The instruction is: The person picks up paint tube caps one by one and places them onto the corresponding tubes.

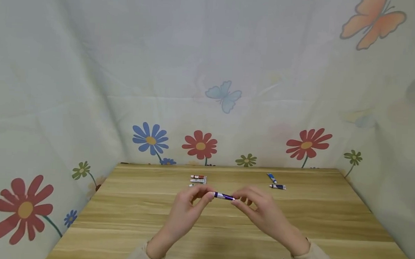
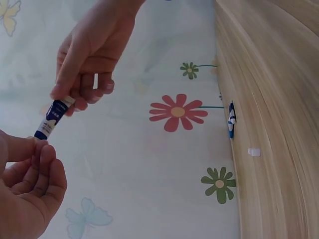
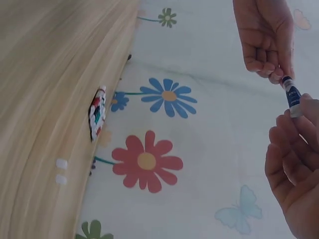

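A small paint tube (image 1: 223,196) with a dark purple-blue and white label is held between both hands above the table. My left hand (image 1: 184,211) pinches its dark cap end (image 2: 40,135) between thumb and fingertips. At the pale flat end (image 3: 295,112), my right hand (image 1: 264,211) pinches the tube with thumb and fingers, the other fingers curled loosely in the left wrist view. The tube lies nearly level in the head view, its label showing between the two hands.
Several paint tubes (image 1: 198,180) lie in a row behind my left hand, partly hidden by it. At the back right lie a blue tube (image 1: 272,178) and a dark purple tube (image 1: 277,186). A floral curtain (image 1: 208,118) hangs behind the wooden table (image 1: 328,219).
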Demonstrator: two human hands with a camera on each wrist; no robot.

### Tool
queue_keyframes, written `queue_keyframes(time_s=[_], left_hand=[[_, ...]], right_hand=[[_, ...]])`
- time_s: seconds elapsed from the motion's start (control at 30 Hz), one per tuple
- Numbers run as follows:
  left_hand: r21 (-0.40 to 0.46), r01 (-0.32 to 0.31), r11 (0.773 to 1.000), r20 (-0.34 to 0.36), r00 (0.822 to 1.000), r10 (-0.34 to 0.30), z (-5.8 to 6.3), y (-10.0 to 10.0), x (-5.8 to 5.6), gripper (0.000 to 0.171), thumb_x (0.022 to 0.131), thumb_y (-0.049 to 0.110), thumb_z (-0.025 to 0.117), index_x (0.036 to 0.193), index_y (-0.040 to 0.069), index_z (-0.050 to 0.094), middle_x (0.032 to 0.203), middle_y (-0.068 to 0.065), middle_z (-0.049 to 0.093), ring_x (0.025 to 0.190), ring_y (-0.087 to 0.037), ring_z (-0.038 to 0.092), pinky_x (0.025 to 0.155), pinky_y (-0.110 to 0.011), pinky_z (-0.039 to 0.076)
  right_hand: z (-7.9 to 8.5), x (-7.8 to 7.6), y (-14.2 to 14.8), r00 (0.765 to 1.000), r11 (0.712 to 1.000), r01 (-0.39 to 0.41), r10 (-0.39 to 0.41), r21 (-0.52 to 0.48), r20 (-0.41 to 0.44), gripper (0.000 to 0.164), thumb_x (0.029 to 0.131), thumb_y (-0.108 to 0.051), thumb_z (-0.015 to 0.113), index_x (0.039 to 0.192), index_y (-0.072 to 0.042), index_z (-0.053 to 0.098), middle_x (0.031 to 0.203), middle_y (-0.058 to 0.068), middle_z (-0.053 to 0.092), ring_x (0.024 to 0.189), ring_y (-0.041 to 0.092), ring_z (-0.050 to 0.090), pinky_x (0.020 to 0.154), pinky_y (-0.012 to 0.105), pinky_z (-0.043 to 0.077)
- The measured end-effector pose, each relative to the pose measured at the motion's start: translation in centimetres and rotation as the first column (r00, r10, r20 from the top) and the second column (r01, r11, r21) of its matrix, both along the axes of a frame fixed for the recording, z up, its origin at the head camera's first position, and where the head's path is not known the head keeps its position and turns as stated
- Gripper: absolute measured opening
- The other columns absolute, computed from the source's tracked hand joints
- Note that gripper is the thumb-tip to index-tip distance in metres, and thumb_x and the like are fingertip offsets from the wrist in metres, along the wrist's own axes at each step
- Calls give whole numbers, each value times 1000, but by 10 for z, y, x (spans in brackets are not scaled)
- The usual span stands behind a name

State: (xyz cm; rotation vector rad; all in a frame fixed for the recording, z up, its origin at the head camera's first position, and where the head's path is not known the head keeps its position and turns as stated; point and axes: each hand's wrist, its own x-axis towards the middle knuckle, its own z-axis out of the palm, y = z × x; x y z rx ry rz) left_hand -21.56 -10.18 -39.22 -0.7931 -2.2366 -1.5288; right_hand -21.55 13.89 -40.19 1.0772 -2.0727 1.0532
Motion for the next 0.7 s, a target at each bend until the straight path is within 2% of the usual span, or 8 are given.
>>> queue_keyframes(time_s=[0.13,0.23,0.3,0.4,0.43,0.5,0.57,0.7], left_hand=[[-4,-10,1000,-5,1000,10,3,-1,4,8,96,21,69,102,17,73,94,8,70,85,-12,67,84,-31,56],[-10,-27,1000,-22,999,26,7,-2,8,7,96,20,69,102,18,73,94,8,71,87,-12,67,84,-31,56],[-14,-43,999,-33,999,42,7,-3,10,8,96,20,69,102,17,73,95,8,71,87,-11,67,83,-31,56],[-23,-57,998,-31,998,56,5,-7,10,10,96,22,69,103,16,73,95,8,72,87,-10,67,82,-30,57],[-29,-61,998,-31,998,60,4,-9,10,10,96,21,69,103,15,73,95,8,72,87,-9,67,82,-30,57],[-42,-59,997,-22,998,58,3,-12,8,11,96,19,69,104,13,72,96,7,71,86,-10,67,82,-29,57],[-61,-52,997,-8,999,52,3,-15,5,11,97,17,69,106,12,72,96,8,71,85,-13,67,83,-29,56],[-112,-39,993,36,998,43,4,-21,1,11,97,17,68,107,11,71,95,5,70,84,-18,66,82,-30,56]], right_hand=[[0,3,-3,988,999,-5,11,-37,156,14,96,-9,69,103,-20,74,91,-10,68,72,5,55,58,23,48],[2,4,-7,955,997,10,12,-72,298,12,99,-13,65,98,-21,74,85,-10,67,71,9,59,60,26,50],[5,5,-11,909,995,21,23,-100,415,13,101,-19,62,95,-19,74,84,-9,68,72,12,62,62,28,52],[8,5,-18,818,990,49,38,-134,574,21,103,-28,60,94,-15,74,83,-4,69,74,16,64,64,29,51],[8,5,-20,793,988,58,40,-140,608,24,103,-31,60,94,-14,74,83,-2,70,74,17,64,64,28,50],[9,5,-24,758,986,70,45,-150,651,28,103,-34,60,94,-11,74,83,0,70,74,18,63,64,28,49],[8,3,-26,751,986,78,38,-146,660,29,102,-34,60,95,-10,74,84,1,70,74,19,63,64,28,49],[5,-1,-28,754,990,59,39,-127,656,26,102,-32,60,99,-10,74,88,1,70,78,23,63,67,29,52]])
